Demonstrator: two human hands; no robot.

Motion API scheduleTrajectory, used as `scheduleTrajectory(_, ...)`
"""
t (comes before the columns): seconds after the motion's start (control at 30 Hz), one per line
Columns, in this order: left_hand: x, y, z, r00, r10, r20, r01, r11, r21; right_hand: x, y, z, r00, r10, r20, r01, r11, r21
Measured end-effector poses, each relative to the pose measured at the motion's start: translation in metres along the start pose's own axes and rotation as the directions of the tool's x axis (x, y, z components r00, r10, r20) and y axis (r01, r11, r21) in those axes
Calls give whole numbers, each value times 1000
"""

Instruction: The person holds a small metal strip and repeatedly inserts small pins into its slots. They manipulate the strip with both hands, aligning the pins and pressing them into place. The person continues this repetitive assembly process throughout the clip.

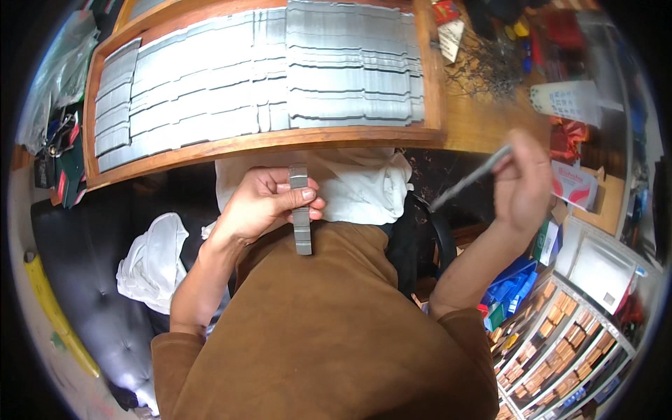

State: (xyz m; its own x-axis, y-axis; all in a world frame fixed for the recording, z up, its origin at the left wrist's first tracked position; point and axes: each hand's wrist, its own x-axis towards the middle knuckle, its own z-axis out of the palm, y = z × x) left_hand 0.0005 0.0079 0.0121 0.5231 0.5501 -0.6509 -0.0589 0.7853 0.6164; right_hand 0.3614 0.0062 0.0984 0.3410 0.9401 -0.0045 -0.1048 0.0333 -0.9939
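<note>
In front of my lap, my left hand [262,199] is closed around a narrow grey metal strip [302,227]. The strip looks like a short row of small flat pieces, held upright between thumb and fingers. Off to the right, my raised right hand [523,182] is smeared by motion. From its fingers a thin grey stick-like tool [465,183] points down and left; its exact kind is too blurred to tell. Beyond both hands stands a wooden tray [280,140] filled with tightly packed rows of similar grey metal pieces [210,87]. Neither hand touches the tray.
A white cloth [364,192] hangs below the tray. Dark thin scraps [493,73] and a pale cup [567,98] sit on the wooden bench at right. At lower right stands a rack [560,336] of small brown blocks. A black padded seat [84,259] is left.
</note>
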Motion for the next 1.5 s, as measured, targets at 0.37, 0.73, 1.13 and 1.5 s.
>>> scheduleTrajectory(0.37, -2, -4, -1, 994, -6, 107, 3, 1000, 28, -69, 114, 120, 669, 586, 458, -643, 765, -39)
scheduleTrajectory(0.73, 2, -8, -3, 999, 12, 44, -15, 998, 67, -66, 119, 129, 691, 565, 451, -586, 803, -108)
scheduleTrajectory(1.13, 4, 13, -7, 990, 140, 31, -142, 988, 55, -67, 129, 148, 726, 522, 448, -640, 750, 164)
scheduleTrajectory(1.5, -11, 12, 2, 998, 56, 15, -56, 998, 39, -75, 110, 143, 760, 511, 403, -594, 797, 110)
